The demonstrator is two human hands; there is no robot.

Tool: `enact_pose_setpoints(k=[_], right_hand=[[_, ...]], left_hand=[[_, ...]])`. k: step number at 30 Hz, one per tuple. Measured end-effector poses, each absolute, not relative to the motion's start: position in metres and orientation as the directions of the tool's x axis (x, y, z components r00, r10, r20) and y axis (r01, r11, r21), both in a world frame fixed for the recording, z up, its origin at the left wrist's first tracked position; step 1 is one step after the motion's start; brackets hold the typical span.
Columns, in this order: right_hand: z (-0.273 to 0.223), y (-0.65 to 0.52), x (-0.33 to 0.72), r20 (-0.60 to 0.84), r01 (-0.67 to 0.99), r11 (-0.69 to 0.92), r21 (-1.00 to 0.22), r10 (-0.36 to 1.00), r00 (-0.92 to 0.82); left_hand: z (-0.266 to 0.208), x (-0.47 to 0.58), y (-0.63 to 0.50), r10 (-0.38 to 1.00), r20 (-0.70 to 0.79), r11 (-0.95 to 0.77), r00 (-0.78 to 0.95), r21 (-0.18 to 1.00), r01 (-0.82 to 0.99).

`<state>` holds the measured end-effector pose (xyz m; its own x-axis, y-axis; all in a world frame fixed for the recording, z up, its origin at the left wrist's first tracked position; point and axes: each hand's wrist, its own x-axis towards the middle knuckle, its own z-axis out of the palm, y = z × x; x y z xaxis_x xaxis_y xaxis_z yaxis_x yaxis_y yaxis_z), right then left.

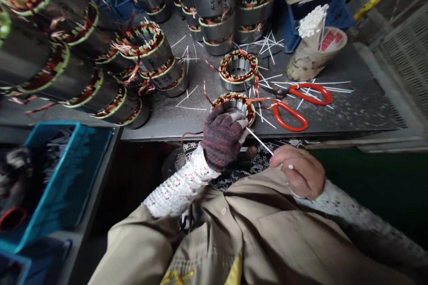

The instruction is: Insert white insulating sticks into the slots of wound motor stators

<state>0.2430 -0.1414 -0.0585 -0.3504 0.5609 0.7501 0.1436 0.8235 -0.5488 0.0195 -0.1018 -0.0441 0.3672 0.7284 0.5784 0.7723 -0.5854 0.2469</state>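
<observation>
My left hand, in a dark striped glove with pale fingertips, is closed on the near rim of a motor stator at the bench's front edge. Its copper windings and pale green slot liners show above the glove; its lower side is hidden. My bare right hand pinches a thin white stick whose far end reaches the stator's rim beside my left fingers. A second stator stands just behind. Orange-handled scissors lie to the right, blades towards the stators, among loose white sticks.
Stacked stators stand at the back, and more fill the left. A tape-wrapped cup holding many white sticks stands at the right, near a blue bin. A teal tray sits low at left.
</observation>
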Motion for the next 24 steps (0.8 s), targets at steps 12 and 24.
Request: enact_pose_setpoints(k=[12,24], right_hand=[[-0.06,-0.113,0.21,0.465,0.239,0.5,-0.832,0.865,-0.189],[-0.044,-0.103,0.208,0.425,0.322,0.481,-0.816,0.875,-0.23]], left_hand=[[-0.059,0.025,-0.103,0.762,0.613,-0.582,0.21,0.507,0.636],[-0.057,0.027,-0.099,0.7,0.706,-0.657,0.109,0.578,0.484]])
